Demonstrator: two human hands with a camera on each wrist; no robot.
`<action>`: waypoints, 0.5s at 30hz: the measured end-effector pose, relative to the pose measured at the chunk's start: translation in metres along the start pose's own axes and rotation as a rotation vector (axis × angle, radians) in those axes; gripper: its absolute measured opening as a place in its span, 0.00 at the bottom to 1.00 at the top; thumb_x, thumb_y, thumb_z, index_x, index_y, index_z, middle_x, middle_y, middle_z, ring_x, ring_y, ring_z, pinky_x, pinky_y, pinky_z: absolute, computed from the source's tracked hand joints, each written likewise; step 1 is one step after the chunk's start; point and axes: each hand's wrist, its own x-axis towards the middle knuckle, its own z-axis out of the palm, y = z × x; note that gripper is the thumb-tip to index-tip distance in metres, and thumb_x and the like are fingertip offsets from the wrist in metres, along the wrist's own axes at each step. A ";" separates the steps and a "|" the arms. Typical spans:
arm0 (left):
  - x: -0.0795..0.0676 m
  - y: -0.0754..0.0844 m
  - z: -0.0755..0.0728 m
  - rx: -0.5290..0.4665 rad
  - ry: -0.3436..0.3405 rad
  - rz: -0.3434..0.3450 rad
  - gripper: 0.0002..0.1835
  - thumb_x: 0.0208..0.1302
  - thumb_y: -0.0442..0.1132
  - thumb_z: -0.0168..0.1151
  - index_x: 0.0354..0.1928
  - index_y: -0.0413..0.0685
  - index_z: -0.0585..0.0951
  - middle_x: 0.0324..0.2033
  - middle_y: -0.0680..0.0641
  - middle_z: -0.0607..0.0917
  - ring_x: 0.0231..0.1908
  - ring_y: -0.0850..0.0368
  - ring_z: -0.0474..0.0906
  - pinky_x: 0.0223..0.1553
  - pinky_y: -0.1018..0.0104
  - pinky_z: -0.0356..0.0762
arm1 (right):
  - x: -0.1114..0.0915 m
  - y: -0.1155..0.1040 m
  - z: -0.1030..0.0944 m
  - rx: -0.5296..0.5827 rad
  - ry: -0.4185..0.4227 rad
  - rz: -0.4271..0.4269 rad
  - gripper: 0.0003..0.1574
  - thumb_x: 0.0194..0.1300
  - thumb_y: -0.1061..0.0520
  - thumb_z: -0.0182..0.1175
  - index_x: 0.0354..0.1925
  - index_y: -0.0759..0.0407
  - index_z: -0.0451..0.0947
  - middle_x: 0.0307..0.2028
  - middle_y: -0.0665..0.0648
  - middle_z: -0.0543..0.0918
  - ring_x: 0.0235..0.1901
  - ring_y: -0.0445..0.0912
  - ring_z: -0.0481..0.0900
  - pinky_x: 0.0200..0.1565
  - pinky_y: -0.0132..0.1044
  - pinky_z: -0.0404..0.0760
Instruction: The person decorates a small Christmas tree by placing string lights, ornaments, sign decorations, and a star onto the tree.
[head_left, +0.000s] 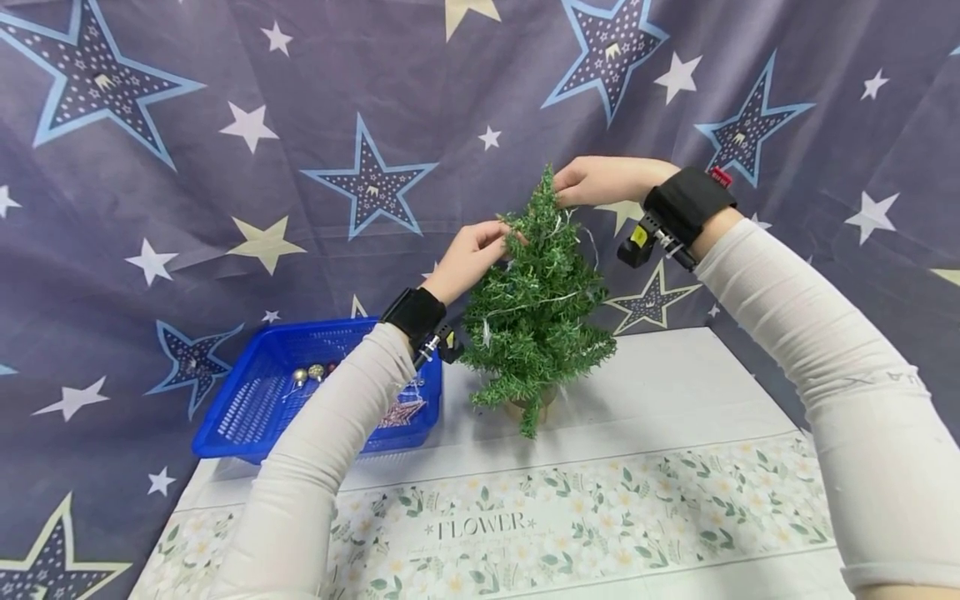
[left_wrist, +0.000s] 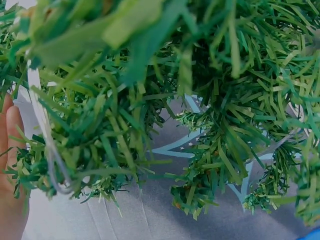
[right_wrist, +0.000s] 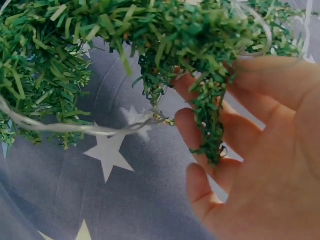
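Note:
A small green artificial Christmas tree stands upright on the table, with a thin, pale string-light wire wound round its branches. My left hand reaches into the upper left branches, its fingertips partly hidden by foliage. In the left wrist view, only some of its fingers show at the left edge, beside the needles. Near the treetop, my right hand touches the right side. The right wrist view has its bent fingers around and behind a hanging branch tip; foliage covers what the thumb touches. A loop of wire hangs nearby.
To the left of the tree sits a blue plastic basket with gold baubles and a glittery pink star; my left forearm crosses over it. A flower-printed cloth covers the table. Behind hangs a star-patterned curtain.

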 end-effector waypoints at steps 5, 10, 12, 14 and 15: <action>-0.001 0.003 0.001 0.002 -0.012 -0.020 0.15 0.74 0.35 0.44 0.50 0.40 0.80 0.52 0.39 0.84 0.45 0.42 0.80 0.53 0.46 0.77 | 0.000 -0.003 0.002 -0.072 -0.038 -0.001 0.17 0.75 0.57 0.42 0.26 0.54 0.55 0.27 0.53 0.58 0.26 0.44 0.56 0.38 0.40 0.58; -0.003 0.008 0.001 0.026 -0.019 -0.024 0.16 0.74 0.34 0.43 0.52 0.40 0.80 0.52 0.39 0.84 0.45 0.46 0.82 0.54 0.50 0.78 | 0.002 -0.007 0.003 -0.120 -0.044 0.008 0.14 0.74 0.59 0.40 0.28 0.54 0.58 0.28 0.53 0.60 0.27 0.45 0.58 0.37 0.39 0.60; -0.003 0.009 0.001 0.031 -0.020 -0.022 0.17 0.74 0.34 0.42 0.52 0.40 0.80 0.52 0.39 0.84 0.45 0.47 0.82 0.55 0.50 0.78 | 0.003 -0.008 0.003 -0.120 -0.035 0.007 0.12 0.74 0.60 0.40 0.29 0.55 0.59 0.29 0.53 0.60 0.29 0.45 0.59 0.38 0.39 0.60; -0.003 0.009 0.001 0.034 -0.026 -0.022 0.17 0.74 0.34 0.41 0.52 0.40 0.80 0.53 0.39 0.84 0.45 0.48 0.82 0.55 0.49 0.78 | 0.003 -0.008 0.004 -0.110 -0.027 0.004 0.11 0.73 0.60 0.39 0.30 0.56 0.60 0.30 0.54 0.61 0.29 0.45 0.60 0.38 0.38 0.61; -0.003 0.009 0.001 0.034 -0.028 -0.022 0.17 0.74 0.34 0.41 0.53 0.40 0.79 0.53 0.39 0.83 0.45 0.48 0.82 0.56 0.49 0.78 | 0.003 -0.008 0.004 -0.106 -0.023 -0.001 0.11 0.73 0.61 0.39 0.30 0.56 0.60 0.30 0.54 0.61 0.29 0.45 0.60 0.38 0.38 0.61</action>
